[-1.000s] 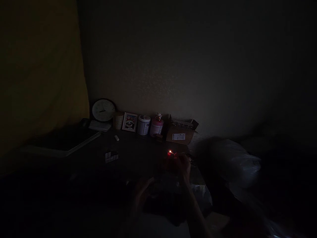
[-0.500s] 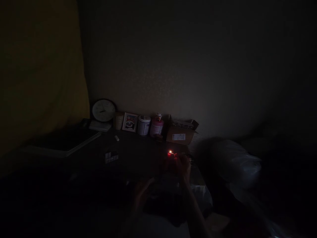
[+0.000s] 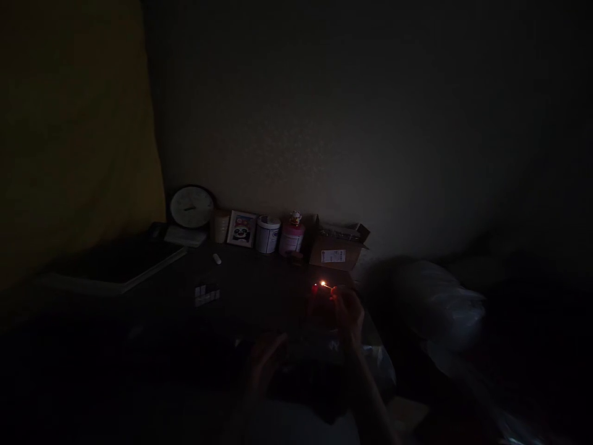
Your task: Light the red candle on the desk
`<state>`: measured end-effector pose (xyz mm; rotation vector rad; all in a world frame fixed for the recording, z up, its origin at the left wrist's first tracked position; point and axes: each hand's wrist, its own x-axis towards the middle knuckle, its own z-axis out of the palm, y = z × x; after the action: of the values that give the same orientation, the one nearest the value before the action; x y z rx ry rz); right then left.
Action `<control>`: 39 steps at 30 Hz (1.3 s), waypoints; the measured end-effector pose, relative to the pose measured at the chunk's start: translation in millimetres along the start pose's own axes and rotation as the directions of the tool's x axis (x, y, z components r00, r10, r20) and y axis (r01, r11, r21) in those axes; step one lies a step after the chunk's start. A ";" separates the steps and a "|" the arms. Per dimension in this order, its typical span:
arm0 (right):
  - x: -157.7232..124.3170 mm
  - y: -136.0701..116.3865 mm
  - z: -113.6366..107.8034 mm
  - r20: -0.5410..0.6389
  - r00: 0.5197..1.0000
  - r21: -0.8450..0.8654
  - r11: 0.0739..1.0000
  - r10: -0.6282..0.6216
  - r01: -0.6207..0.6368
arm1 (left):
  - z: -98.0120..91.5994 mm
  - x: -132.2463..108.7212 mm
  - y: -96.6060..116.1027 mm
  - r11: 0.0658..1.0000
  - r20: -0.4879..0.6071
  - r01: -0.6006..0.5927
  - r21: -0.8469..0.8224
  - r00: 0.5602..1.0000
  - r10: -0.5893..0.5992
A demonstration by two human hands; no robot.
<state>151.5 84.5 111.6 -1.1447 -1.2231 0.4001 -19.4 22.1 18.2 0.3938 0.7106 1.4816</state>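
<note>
In the dark head view, a burning match [image 3: 327,285] is pinched between the fingertips of my right hand [image 3: 348,309], over the right part of the table. Its bright flame points left, just to the right of a small red candle [image 3: 315,288]. The two are close but apart, and a tiny bright spot shows on top of the candle. Lower down, my left hand [image 3: 267,355] hovers near the table's front edge. It is too dim and blurred to make out its fingers or anything in them.
Along the wall stand a round clock [image 3: 191,206], a panda picture frame [image 3: 241,229], a white tin [image 3: 267,235], a pink container [image 3: 291,238] and an open cardboard box [image 3: 336,252]. A small white object [image 3: 217,259] lies on the table [image 3: 264,290]. Plastic bags [image 3: 440,303] bulge at right.
My right hand has moved slightly right, drawing the match flame away from the candle top. My left hand stays about where it was.
</note>
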 end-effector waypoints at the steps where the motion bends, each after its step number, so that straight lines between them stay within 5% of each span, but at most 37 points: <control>1: 0.5 -0.6 0.1 0.000 1.000 0.002 1.000 0.008 -0.008 | 0.9 -1.1 1.1 1.000 0.003 -0.001 0.001 1.000 0.001; 10: -8.8 -13.6 -3.1 0.001 0.998 0.079 0.995 0.063 -0.063 | 1.8 -1.3 1.7 1.000 0.002 -0.012 0.024 1.000 0.012; 15: 1.0 -31.5 -33.3 0.146 0.955 0.450 0.843 0.257 -0.295 | 2.2 -3.1 2.8 1.000 0.071 0.004 -0.027 0.997 -0.002; 17: 6.5 -34.6 -54.0 0.203 0.949 0.504 0.805 0.243 -0.314 | 1.6 -2.4 3.2 0.999 0.044 0.020 -0.037 0.999 -0.019; 19: 9.0 -32.5 -77.5 0.204 0.957 0.437 0.856 0.205 -0.276 | -0.3 -0.2 2.4 0.999 0.021 0.026 -0.018 0.999 -0.026; 22: 8.6 -23.0 -112.8 0.142 0.977 0.054 0.985 0.157 -0.166 | -4.6 4.2 -1.1 0.999 0.024 0.043 0.012 0.999 -0.043; 27: 11.5 -9.5 -153.5 0.028 0.997 -0.148 0.987 0.070 -0.065 | -10.6 8.4 -9.8 0.997 0.052 0.073 -0.039 0.996 -0.070; 33: 13.4 9.9 -159.9 0.045 0.993 -0.261 0.961 0.109 -0.094 | -9.5 4.1 -9.0 0.996 0.085 0.088 -0.028 0.993 -0.086; 39: 16.7 47.7 -151.4 -0.093 0.978 -0.185 0.962 0.185 -0.199 | -10.1 3.6 -9.4 0.997 0.079 0.071 0.007 0.994 -0.071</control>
<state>305.6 47.1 93.5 -1.4406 -1.1065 0.3859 -19.0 23.0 4.0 0.4238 0.6588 1.3900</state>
